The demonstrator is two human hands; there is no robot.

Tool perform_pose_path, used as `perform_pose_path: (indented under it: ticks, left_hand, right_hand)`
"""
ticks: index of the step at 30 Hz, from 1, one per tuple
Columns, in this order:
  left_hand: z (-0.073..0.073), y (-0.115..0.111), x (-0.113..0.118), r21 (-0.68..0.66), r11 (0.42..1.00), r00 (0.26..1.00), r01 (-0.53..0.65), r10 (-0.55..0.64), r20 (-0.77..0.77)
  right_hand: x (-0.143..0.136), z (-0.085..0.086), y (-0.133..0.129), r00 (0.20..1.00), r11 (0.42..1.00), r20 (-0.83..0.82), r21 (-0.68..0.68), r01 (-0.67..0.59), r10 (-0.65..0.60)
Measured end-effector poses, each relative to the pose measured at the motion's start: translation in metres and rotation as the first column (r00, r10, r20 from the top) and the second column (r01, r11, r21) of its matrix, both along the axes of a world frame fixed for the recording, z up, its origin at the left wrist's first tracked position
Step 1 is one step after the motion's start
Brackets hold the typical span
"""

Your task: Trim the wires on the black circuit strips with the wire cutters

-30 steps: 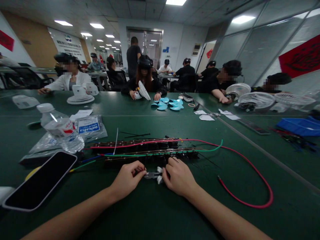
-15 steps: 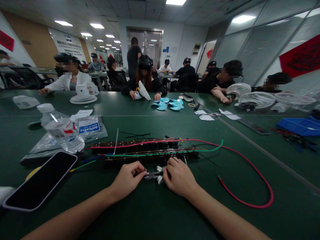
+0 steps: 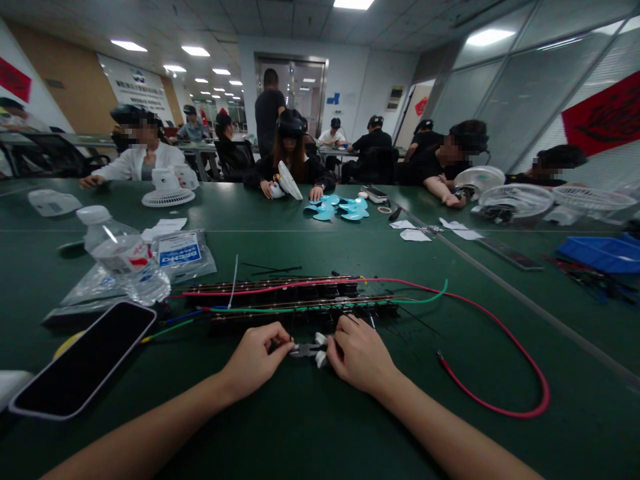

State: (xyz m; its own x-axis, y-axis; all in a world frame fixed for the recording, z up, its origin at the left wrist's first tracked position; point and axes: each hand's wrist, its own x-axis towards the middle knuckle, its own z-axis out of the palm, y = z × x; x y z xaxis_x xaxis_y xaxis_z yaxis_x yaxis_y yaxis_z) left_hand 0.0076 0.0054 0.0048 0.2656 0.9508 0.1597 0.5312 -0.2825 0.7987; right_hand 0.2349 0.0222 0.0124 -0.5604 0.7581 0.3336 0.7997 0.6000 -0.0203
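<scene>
The right hand (image 3: 363, 355) hides part of the pliers (image 3: 306, 350); whether the left hand (image 3: 255, 357) pinches anything cannot be told.

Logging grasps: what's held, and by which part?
Right grip: pliers, by the white handles. Left grip at their tip; whether it pinches anything can't be told.

Grey-jawed pliers (image 3: 306, 350) (white at the handles) point leftward, near a black strip (image 3: 307, 319).

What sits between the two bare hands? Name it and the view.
Pliers with white handles, in the head view; their metal nose points toward the left hand, their handles toward the right hand.
</scene>
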Motion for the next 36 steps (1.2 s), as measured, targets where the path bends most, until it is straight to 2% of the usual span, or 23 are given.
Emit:
perform_pose_path:
  ticks: [22,36]
  left_hand:
    - [0.0033,-0.0005,0.0008,-0.037,0.999,1.0,0.014,-0.014,0.024]
    - [0.0005,0.0001,0.0017,-0.039,0.999,0.998,0.007,-0.005,0.056]
  right_hand:
    - [-0.004,0.0031,0.0035,1.0,1.0,0.019,0.0,-0.016,0.016]
    - [-0.0049,0.0028,0.0044,0.999,1.0,0.034,0.015,-0.004,0.004]
